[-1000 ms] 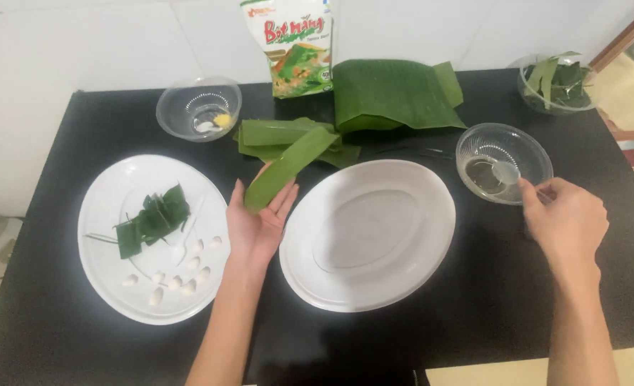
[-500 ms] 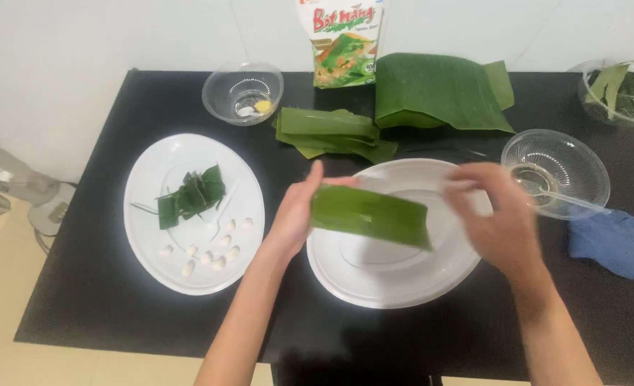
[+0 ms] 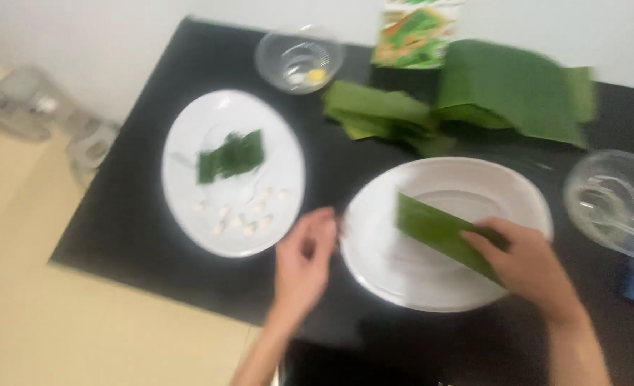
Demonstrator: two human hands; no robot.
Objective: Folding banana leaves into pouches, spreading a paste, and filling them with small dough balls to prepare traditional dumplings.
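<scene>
A: Leaf strip (image 3: 438, 232), green, lies slantwise across the big white oval plate (image 3: 374, 264). My right hand (image 3: 527, 268) presses down on its lower end, fingers flat on it, probably to keep it from curling.

B: And the left hand (image 3: 304, 261)?

A: I see it loosely curled, holding nothing, fingertips at the plate's left rim; I judge that it steadies the plate.

B: Open room?

A: Bare black table (image 3: 152, 207) shows between the 2 plates and along the near edge, which is close under my wrists. The left plate (image 3: 188, 143) carries cut leaf pieces (image 3: 231, 156) and small white bits. Behind, folded leaves (image 3: 381, 114) and a larger leaf stack (image 3: 517, 89) crowd the far side. 1 glass bowl (image 3: 613, 204) sits just right of the oval plate, near my right hand.
</scene>
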